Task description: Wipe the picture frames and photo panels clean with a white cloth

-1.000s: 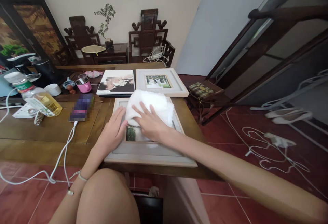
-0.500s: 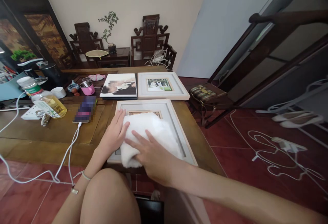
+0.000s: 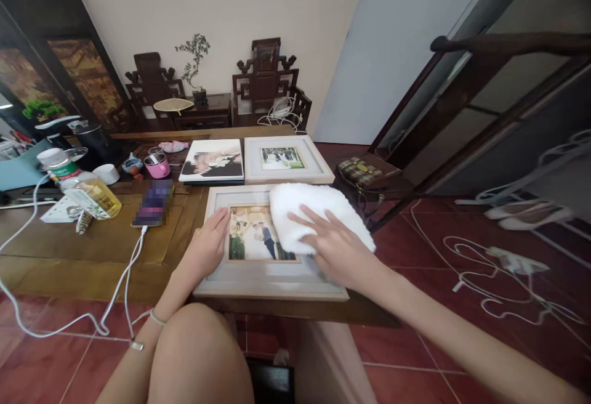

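Observation:
A pale picture frame [image 3: 258, 278] with a wedding photo lies at the near edge of the wooden table [image 3: 92, 250]. My left hand [image 3: 207, 245] rests flat on the frame's left side, fingers stretched out. My right hand [image 3: 335, 247] presses a folded white cloth [image 3: 318, 210] onto the frame's right side, fingers spread over it. The cloth hangs over the frame's right border.
Behind lie a second framed photo [image 3: 286, 161] and a frameless print [image 3: 212, 161]. To the left are a phone [image 3: 154, 204] on a white cable [image 3: 120, 287], an oil bottle [image 3: 87, 194], a pink cup [image 3: 157, 165]. My knee [image 3: 198, 355] is below; cables [image 3: 503, 274] cross the tiled floor.
My right hand has swept the cloth from the frame's lower middle to its right side, uncovering the photo. My left hand has stayed on the frame's left side.

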Demonstrator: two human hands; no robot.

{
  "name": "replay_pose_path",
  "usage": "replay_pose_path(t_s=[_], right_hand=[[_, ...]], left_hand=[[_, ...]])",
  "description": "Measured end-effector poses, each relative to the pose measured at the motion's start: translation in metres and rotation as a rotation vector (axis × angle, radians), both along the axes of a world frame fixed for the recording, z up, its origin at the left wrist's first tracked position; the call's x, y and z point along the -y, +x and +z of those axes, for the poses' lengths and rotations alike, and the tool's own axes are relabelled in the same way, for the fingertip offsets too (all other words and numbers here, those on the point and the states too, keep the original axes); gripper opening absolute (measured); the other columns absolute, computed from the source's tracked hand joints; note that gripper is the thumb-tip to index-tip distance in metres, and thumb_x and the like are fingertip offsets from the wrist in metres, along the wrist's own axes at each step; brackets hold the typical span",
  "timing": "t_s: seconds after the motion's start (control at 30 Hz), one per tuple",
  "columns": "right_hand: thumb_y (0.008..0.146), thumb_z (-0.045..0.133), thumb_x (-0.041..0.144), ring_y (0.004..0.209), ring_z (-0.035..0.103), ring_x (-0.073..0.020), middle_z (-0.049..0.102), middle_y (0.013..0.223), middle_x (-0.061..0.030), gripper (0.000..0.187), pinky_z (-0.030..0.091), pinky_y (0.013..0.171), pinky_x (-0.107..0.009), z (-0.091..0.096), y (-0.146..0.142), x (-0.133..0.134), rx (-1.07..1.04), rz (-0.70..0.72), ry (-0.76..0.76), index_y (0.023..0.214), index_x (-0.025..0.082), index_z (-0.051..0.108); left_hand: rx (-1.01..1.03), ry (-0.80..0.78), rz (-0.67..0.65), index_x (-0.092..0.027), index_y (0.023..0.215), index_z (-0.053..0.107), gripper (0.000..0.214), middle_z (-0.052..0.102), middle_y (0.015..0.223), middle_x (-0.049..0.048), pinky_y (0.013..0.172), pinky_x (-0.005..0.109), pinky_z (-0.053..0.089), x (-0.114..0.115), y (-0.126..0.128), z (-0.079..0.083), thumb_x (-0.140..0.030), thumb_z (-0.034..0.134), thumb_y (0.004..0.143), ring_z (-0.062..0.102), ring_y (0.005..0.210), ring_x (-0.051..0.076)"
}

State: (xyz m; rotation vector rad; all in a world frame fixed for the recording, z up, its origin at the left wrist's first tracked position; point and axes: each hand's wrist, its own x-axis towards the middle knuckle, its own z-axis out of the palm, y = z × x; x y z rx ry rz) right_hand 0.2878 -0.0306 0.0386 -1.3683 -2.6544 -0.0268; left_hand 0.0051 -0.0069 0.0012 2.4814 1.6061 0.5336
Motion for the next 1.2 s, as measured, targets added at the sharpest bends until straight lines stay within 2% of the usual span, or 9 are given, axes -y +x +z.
replay_pose_path(t_s=[0.13, 0.23, 0.37, 0.57, 0.7, 0.8, 0.93, 1.03, 1.2], right_hand=[[0.066, 0.045, -0.003, 0.139, 0.023, -0.0338, 0.037, 0.147, -0.0096, 0.051, 0.022, 0.108, -0.062, -0.001, -0.024, -0.057, 0.043, -0.076, 0.033, 0.109, 0.014, 0.067], [0.062, 0.043, -0.008, 0.138, 0.024, -0.0350, 0.037, 0.147, -0.0118, 0.056, 0.023, 0.106, -0.061, -0.001, -0.036, -0.074, 0.049, -0.090, 0.020, 0.110, 0.011, 0.066], [0.056, 0.040, -0.010, 0.132, 0.036, -0.0307, 0.047, 0.140, -0.0148, 0.058, 0.034, 0.103, -0.049, 0.001, -0.035, -0.038, -0.069, 0.024, -0.056, 0.103, 0.011, 0.068], [0.056, 0.040, -0.004, 0.094, 0.063, -0.0208, 0.068, 0.091, -0.0036, 0.053, 0.050, 0.074, -0.028, 0.034, -0.005, 0.034, -0.281, 0.038, -0.279, 0.094, 0.021, 0.068], [0.061, 0.040, -0.006, 0.113, 0.056, -0.0276, 0.065, 0.115, -0.0086, 0.046, 0.047, 0.089, -0.040, 0.051, 0.004, 0.007, -0.289, 0.017, 0.022, 0.087, 0.019, 0.068], [0.062, 0.037, -0.009, 0.136, 0.029, -0.0335, 0.044, 0.143, -0.0088, 0.050, 0.026, 0.106, -0.060, 0.040, 0.000, -0.033, -0.187, -0.005, 0.234, 0.092, 0.016, 0.069], [0.062, 0.040, -0.008, 0.138, 0.023, -0.0343, 0.044, 0.143, -0.0077, 0.056, 0.017, 0.105, -0.068, 0.008, -0.015, -0.055, -0.008, -0.006, 0.091, 0.105, 0.016, 0.068], [0.065, 0.044, -0.004, 0.137, 0.024, -0.0382, 0.042, 0.144, -0.0097, 0.053, 0.016, 0.104, -0.070, -0.002, -0.026, -0.034, 0.052, -0.035, -0.032, 0.107, 0.015, 0.068], [0.064, 0.048, -0.001, 0.137, 0.022, -0.0408, 0.039, 0.146, -0.0118, 0.051, 0.014, 0.106, -0.068, 0.017, -0.029, 0.042, 0.076, 0.057, -0.223, 0.108, 0.016, 0.069]], left_hand=[[0.011, -0.011, -0.007, -0.014, 0.140, 0.038, 0.046, 0.038, 0.148, 0.0114, 0.112, 0.043, 0.031, -0.001, -0.001, 0.000, -0.026, 0.028, 0.097, 0.033, 0.138, 0.022], [0.033, -0.008, 0.007, -0.014, 0.139, 0.039, 0.046, 0.038, 0.147, 0.0111, 0.112, 0.043, 0.031, -0.002, -0.003, -0.002, -0.026, 0.028, 0.097, 0.034, 0.137, 0.022], [0.053, -0.018, 0.018, -0.013, 0.139, 0.041, 0.046, 0.039, 0.147, 0.0107, 0.112, 0.042, 0.031, -0.004, -0.003, -0.003, -0.026, 0.029, 0.096, 0.035, 0.137, 0.022], [0.095, -0.002, 0.015, -0.015, 0.138, 0.042, 0.045, 0.041, 0.146, 0.0104, 0.112, 0.043, 0.032, -0.003, -0.002, -0.004, -0.026, 0.030, 0.096, 0.036, 0.136, 0.022], [0.129, 0.003, 0.011, -0.016, 0.137, 0.044, 0.044, 0.042, 0.145, 0.0100, 0.112, 0.043, 0.032, -0.003, -0.002, -0.003, -0.027, 0.033, 0.096, 0.037, 0.135, 0.022], [0.152, 0.005, 0.006, -0.017, 0.137, 0.044, 0.044, 0.043, 0.144, 0.0099, 0.112, 0.044, 0.033, -0.004, -0.004, -0.005, -0.027, 0.034, 0.095, 0.038, 0.135, 0.023], [0.160, 0.005, 0.001, -0.013, 0.135, 0.046, 0.044, 0.044, 0.143, 0.0115, 0.112, 0.044, 0.032, -0.006, -0.007, -0.008, -0.020, 0.034, 0.093, 0.038, 0.135, 0.022], [0.178, 0.029, -0.014, -0.008, 0.132, 0.049, 0.049, 0.046, 0.141, 0.0143, 0.113, 0.042, 0.031, -0.008, -0.007, -0.008, -0.008, 0.033, 0.086, 0.040, 0.134, 0.022], [0.233, 0.061, -0.024, -0.007, 0.127, 0.054, 0.058, 0.051, 0.137, 0.0138, 0.114, 0.041, 0.031, -0.010, -0.008, -0.008, 0.001, 0.032, 0.075, 0.043, 0.131, 0.021]])
